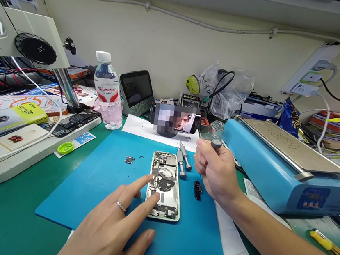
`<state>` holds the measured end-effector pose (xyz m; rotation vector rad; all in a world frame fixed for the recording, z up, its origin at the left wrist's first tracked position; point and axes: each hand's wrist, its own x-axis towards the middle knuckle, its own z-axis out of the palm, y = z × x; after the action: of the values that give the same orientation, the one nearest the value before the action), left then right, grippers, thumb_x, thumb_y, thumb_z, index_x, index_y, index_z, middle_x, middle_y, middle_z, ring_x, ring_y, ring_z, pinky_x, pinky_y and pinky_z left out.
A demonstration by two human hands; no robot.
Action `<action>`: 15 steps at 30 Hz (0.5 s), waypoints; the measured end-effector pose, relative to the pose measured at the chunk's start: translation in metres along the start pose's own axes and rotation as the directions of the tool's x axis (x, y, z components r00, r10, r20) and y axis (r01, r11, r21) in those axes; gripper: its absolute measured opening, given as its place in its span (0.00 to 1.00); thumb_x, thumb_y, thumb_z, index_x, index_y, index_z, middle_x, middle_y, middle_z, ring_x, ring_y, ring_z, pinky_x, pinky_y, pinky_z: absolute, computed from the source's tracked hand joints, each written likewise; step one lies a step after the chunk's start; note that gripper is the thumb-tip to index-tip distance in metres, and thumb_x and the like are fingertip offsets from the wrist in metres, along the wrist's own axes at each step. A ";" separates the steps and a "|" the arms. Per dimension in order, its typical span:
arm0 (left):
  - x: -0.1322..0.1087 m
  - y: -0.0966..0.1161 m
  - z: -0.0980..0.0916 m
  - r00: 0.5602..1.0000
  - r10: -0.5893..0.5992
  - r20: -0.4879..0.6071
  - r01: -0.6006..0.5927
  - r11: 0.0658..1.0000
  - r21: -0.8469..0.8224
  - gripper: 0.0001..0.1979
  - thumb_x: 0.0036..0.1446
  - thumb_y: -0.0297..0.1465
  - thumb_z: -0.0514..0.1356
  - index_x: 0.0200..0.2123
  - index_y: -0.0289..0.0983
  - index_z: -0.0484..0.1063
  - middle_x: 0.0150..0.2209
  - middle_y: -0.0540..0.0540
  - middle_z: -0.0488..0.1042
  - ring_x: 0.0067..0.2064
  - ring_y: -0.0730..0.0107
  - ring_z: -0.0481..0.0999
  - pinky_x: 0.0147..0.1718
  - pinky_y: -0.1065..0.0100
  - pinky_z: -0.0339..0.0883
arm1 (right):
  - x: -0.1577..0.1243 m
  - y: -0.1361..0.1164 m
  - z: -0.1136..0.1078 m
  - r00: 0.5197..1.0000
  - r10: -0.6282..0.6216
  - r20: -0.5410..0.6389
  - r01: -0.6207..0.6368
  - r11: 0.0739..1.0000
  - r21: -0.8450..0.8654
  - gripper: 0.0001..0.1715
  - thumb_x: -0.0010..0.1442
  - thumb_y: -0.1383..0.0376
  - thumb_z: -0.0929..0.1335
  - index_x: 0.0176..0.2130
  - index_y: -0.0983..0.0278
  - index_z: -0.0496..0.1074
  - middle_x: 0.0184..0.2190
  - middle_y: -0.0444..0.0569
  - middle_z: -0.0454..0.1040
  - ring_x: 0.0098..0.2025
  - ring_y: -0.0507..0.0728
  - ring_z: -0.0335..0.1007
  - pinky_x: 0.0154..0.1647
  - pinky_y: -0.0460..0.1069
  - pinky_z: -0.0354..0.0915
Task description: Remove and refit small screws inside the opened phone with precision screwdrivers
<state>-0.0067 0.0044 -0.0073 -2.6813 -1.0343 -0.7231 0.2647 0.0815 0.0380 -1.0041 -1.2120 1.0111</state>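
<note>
An opened phone body [169, 195] with bare inner parts lies upright on the blue mat [89, 175]. My left hand [109, 219], a ring on one finger, has its fingers spread and its fingertips at the phone's left side. To the right of the phone, my right hand [219, 170] is closed around a screwdriver [216, 143]; only its grey end cap shows above the fist. Two grey screwdrivers [181, 162] lie between the phone and that hand. Below the fist is a small black phone part [197, 190]. A small camera-like module [129, 159] sits left of the phone.
A blue heating machine [261, 167] stands on the right, with a yellow cutter [326, 242] nearby. At the back are a propped phone [189, 121], a glass jar [217, 129], a smart display [137, 90] and a water bottle [107, 95]. A microscope stand [66, 86] rises at left.
</note>
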 end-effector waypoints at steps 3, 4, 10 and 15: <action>0.000 0.000 0.000 1.000 0.008 -0.010 -0.008 1.000 -0.002 0.23 0.77 0.37 0.55 0.71 0.42 0.69 0.75 0.38 0.64 0.64 0.59 0.81 0.55 0.61 0.82 | -0.001 0.000 0.000 1.000 0.004 -0.001 -0.004 1.000 0.007 0.26 0.75 0.56 0.72 0.28 0.64 0.67 0.20 0.32 0.60 0.17 0.44 0.54 0.18 0.41 0.56; 0.000 0.000 -0.001 1.000 0.011 -0.009 -0.011 1.000 -0.001 0.23 0.77 0.37 0.55 0.71 0.42 0.69 0.75 0.38 0.64 0.63 0.58 0.81 0.54 0.61 0.82 | -0.001 0.000 0.001 1.000 0.006 -0.003 -0.006 1.000 0.009 0.25 0.75 0.56 0.72 0.28 0.64 0.67 0.20 0.32 0.60 0.17 0.44 0.54 0.18 0.41 0.56; 0.003 0.000 -0.002 1.000 0.016 0.013 -0.016 1.000 -0.006 0.21 0.77 0.38 0.56 0.67 0.43 0.73 0.71 0.41 0.71 0.61 0.57 0.82 0.52 0.62 0.83 | -0.001 0.001 0.003 1.000 0.016 0.004 -0.016 1.000 0.010 0.25 0.74 0.56 0.72 0.28 0.64 0.67 0.20 0.32 0.61 0.18 0.44 0.54 0.18 0.41 0.56; 0.005 0.001 -0.001 1.000 0.008 -0.010 -0.008 1.000 -0.024 0.20 0.76 0.37 0.57 0.66 0.43 0.74 0.71 0.42 0.72 0.61 0.57 0.82 0.51 0.62 0.83 | -0.002 0.000 0.005 0.999 0.024 0.030 -0.025 1.000 0.020 0.27 0.74 0.54 0.72 0.28 0.64 0.66 0.20 0.32 0.61 0.18 0.45 0.53 0.18 0.42 0.55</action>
<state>-0.0036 0.0064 -0.0036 -2.6978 -1.0188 -0.7511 0.2592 0.0800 0.0380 -0.9931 -1.2144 1.0587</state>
